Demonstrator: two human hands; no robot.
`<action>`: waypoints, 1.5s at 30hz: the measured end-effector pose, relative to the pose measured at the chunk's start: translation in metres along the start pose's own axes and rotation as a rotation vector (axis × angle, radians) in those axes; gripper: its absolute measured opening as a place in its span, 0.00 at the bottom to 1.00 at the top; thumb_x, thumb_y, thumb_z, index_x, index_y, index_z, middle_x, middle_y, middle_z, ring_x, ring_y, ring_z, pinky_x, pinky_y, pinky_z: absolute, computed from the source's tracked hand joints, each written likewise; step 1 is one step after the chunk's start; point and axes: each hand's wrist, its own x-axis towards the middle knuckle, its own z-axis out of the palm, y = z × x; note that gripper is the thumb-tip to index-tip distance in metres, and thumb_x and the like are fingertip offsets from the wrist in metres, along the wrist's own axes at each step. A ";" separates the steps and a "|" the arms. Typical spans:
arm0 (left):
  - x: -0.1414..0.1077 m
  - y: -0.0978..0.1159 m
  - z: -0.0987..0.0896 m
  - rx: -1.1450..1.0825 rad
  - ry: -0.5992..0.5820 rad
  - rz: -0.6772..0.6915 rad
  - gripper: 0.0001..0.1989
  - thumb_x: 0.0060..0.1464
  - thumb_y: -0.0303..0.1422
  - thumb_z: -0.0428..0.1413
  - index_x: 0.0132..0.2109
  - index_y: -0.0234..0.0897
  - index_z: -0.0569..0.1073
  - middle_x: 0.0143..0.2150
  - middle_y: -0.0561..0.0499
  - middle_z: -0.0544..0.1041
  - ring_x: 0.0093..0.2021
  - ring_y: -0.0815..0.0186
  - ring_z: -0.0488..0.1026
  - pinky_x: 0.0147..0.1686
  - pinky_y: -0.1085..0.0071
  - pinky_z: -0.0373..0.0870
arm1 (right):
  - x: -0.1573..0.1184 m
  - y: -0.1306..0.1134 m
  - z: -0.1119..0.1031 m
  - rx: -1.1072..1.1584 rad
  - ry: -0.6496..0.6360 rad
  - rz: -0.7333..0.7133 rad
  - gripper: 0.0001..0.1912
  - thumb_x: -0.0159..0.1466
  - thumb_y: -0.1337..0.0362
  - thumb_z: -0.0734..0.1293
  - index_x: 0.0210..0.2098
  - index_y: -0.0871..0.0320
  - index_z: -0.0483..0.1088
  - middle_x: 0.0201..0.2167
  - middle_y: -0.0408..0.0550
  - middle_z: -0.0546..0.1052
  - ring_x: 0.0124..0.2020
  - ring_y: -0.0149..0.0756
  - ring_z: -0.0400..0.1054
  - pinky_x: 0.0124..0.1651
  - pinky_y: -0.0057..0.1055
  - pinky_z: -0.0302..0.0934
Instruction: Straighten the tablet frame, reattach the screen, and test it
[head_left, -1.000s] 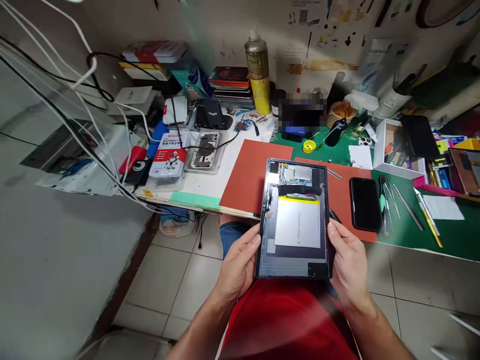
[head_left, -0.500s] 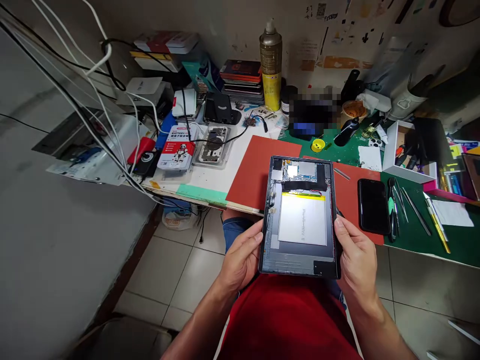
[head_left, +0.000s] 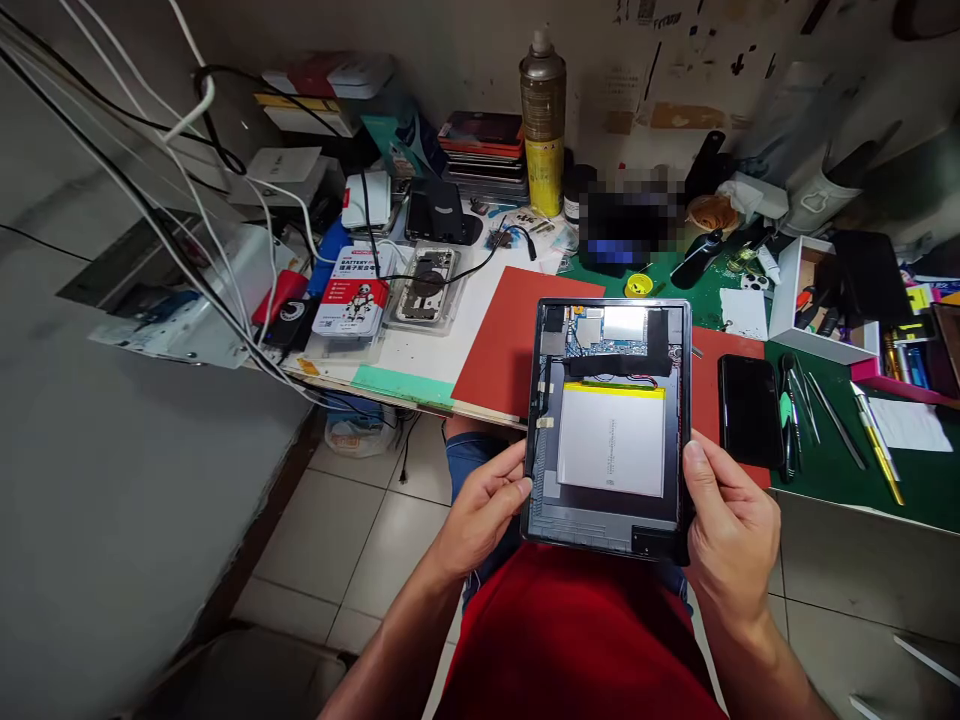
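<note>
One red-and-white rectangular box [head_left: 351,290] on the left read "BATTERY" above Chinese characters. Rightward, the bare left hand [head_left: 487,512] was clamped, thumb uppermost, on the left rim of an opened black rectangular tablet [head_left: 585,522], held beside the near edge of the white-topped workbench [head_left: 420,352]. It looked light and stiff but fragile inside, with smooth edges that might slip; the outer frame seemed the safest hold, clear of the flat silver battery [head_left: 611,440], whose small print was unreadable. The bare right hand [head_left: 731,510] gripped the opposite rim, its thumb also on top.
</note>
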 end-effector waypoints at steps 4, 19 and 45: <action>0.001 0.003 -0.003 0.047 0.013 0.000 0.23 0.62 0.40 0.67 0.61 0.39 0.83 0.26 0.55 0.72 0.24 0.74 0.55 0.26 0.79 0.60 | -0.001 -0.007 -0.002 -0.048 -0.008 -0.053 0.27 0.65 0.41 0.74 0.51 0.55 0.86 0.48 0.53 0.88 0.48 0.55 0.83 0.49 0.46 0.77; 0.000 0.002 -0.010 0.144 -0.004 -0.074 0.26 0.63 0.39 0.65 0.66 0.37 0.79 0.35 0.46 0.82 0.30 0.67 0.72 0.31 0.75 0.69 | -0.015 -0.023 -0.009 -0.183 0.007 -0.212 0.22 0.71 0.48 0.73 0.56 0.54 0.84 0.46 0.51 0.88 0.36 0.45 0.81 0.33 0.34 0.70; 0.000 0.017 -0.013 -0.020 0.349 0.024 0.30 0.49 0.33 0.75 0.60 0.37 0.83 0.44 0.40 0.88 0.46 0.49 0.87 0.47 0.60 0.86 | 0.012 0.001 -0.012 0.554 -0.720 0.275 0.24 0.71 0.44 0.70 0.50 0.56 0.85 0.35 0.51 0.86 0.33 0.41 0.79 0.39 0.39 0.75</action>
